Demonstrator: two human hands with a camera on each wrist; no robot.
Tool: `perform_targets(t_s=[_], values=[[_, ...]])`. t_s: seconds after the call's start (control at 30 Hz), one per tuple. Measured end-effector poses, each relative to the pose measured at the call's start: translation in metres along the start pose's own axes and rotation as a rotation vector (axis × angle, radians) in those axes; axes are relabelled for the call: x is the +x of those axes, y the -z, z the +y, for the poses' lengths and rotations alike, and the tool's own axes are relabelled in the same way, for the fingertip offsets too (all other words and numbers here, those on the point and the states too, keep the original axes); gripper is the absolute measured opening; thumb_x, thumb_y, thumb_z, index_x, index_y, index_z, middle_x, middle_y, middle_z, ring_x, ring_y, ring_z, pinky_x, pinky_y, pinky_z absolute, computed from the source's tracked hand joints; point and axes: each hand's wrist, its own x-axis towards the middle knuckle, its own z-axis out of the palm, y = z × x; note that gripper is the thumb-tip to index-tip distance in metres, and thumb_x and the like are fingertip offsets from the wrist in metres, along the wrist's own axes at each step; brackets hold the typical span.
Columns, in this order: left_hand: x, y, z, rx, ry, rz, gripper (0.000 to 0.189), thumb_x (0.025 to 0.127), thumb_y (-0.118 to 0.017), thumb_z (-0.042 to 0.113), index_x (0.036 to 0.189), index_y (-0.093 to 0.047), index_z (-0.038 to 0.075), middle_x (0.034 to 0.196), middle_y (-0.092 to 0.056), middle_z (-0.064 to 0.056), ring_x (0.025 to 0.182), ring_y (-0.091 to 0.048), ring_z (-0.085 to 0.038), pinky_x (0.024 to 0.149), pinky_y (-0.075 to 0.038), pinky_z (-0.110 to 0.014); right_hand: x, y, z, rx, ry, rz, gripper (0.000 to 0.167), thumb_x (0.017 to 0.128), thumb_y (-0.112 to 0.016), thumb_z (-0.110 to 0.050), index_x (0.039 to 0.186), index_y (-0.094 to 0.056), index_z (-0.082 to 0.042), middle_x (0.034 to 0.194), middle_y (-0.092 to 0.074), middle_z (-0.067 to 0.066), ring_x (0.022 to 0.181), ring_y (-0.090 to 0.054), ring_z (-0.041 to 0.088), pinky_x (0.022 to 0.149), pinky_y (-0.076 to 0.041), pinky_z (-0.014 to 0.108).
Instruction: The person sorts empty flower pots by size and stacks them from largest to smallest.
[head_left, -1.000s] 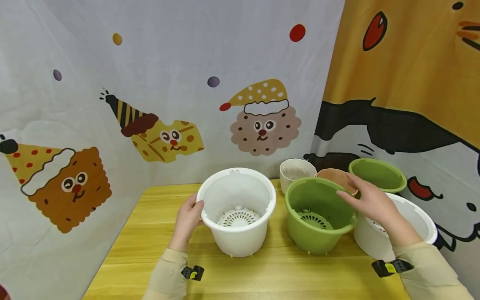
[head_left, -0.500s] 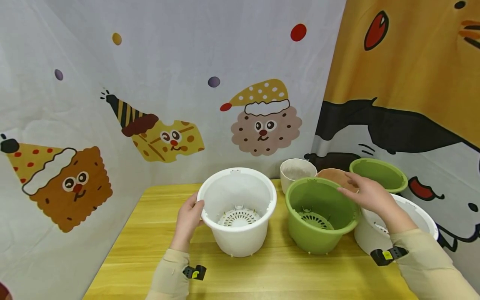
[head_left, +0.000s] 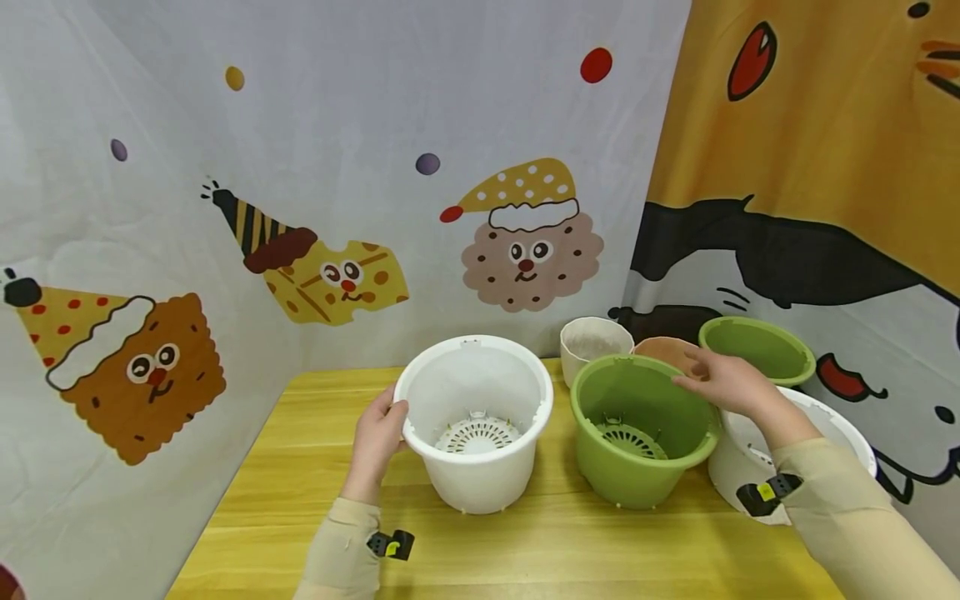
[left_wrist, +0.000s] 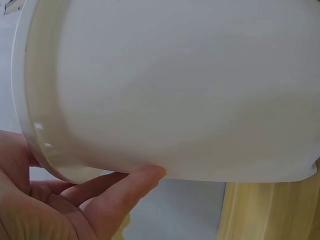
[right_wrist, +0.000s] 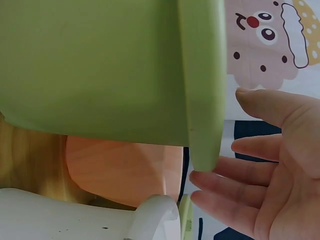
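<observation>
A large white plastic pot [head_left: 480, 487] with a slotted base stands on the table. My left hand [head_left: 377, 437] grips its left rim, thumb over the edge; in the left wrist view, fingers [left_wrist: 125, 192] lie against the outer wall. To the right stands a green plastic pot [head_left: 637, 479], also slotted at the bottom. My right hand [head_left: 731, 383] hovers by its upper right rim, fingers spread and slightly bent. In the right wrist view the thumb [right_wrist: 270, 105] stays apart from the green rim [right_wrist: 205, 100], and the fingertips are very near its edge; contact is unclear.
Behind the green pot are a small cream pot [head_left: 592, 346] and a terracotta-coloured pot [head_left: 663, 350]. Another white pot [head_left: 832, 425] and a second green pot [head_left: 757, 350] stand at the right. Printed curtains [head_left: 360, 100] enclose the wooden table [head_left: 300, 483].
My right hand has shifted slightly up and its wrist has turned a little beside the green pot. The left hand and white pot have stayed in place.
</observation>
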Motion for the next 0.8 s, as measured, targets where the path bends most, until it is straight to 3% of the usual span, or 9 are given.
perform_targets(t_s=[0.23,0.57,0.67,0.8], values=[[0.000,0.000,0.000,-0.003,-0.002,0.009,0.048,0.100,-0.048,0.020,0.146,-0.048,0.006,0.128,-0.060,-0.023,0.097,-0.064,-0.035,0.068,-0.061,-0.037,0.006,-0.003,0.002,0.020,0.003,-0.038,0.070,0.097,-0.064,-0.033,0.142,-0.038,0.013,0.107,-0.066,0.030,0.102,-0.060,0.050,0.082,-0.051,0.059],[0.000,0.000,0.000,-0.004,-0.012,0.009,0.046,0.100,-0.049,0.020,0.145,-0.051,0.007,0.127,-0.061,-0.023,0.089,-0.066,-0.025,0.071,-0.060,-0.041,0.012,-0.002,0.003,-0.004,0.033,-0.059,0.060,0.096,-0.064,-0.022,0.137,-0.043,0.016,0.118,-0.060,0.036,0.100,-0.061,0.048,0.083,-0.051,0.058],[0.000,0.000,0.000,-0.002,-0.008,0.010,0.046,0.100,-0.049,0.020,0.145,-0.051,0.007,0.127,-0.061,-0.024,0.088,-0.066,-0.023,0.071,-0.060,-0.041,0.014,-0.002,0.005,0.010,0.031,-0.079,0.057,0.096,-0.062,-0.019,0.136,-0.043,0.017,0.118,-0.059,0.037,0.095,-0.063,0.044,0.072,-0.055,0.049],[-0.001,0.000,0.001,-0.003,-0.005,0.011,0.047,0.100,-0.049,0.020,0.145,-0.051,0.007,0.128,-0.060,-0.023,0.091,-0.066,-0.026,0.073,-0.060,-0.042,0.016,-0.003,0.008,0.046,0.025,-0.117,0.049,0.096,-0.060,-0.014,0.132,-0.047,0.017,0.106,-0.063,0.035,0.083,-0.064,0.034,0.055,-0.054,0.036]])
